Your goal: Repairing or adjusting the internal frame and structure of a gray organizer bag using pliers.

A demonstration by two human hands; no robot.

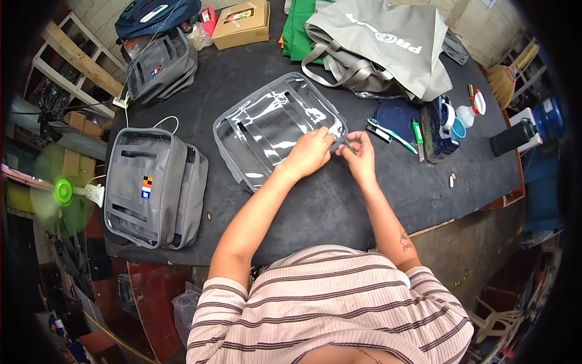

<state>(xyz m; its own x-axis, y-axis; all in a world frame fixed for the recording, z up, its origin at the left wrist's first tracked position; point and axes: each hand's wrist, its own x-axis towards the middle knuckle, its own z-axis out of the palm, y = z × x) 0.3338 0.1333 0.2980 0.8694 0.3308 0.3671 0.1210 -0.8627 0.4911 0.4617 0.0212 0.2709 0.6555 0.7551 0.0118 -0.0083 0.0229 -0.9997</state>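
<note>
A clear plastic bag with grey trim and dark straps lies flat on the dark table in front of me. My left hand rests at its near right corner, fingers curled and closed on the edge. Just to the right, my right hand is closed in a pinch beside the same corner. A small dark, greenish thing shows at those fingertips, too small to name. The tips of the left fingers are partly hidden.
Finished-looking grey bags stand at the left, near a green fan. Another grey bag lies behind them. At the back are a cardboard box and a large grey tote. A toothbrush and a spray bottle lie right.
</note>
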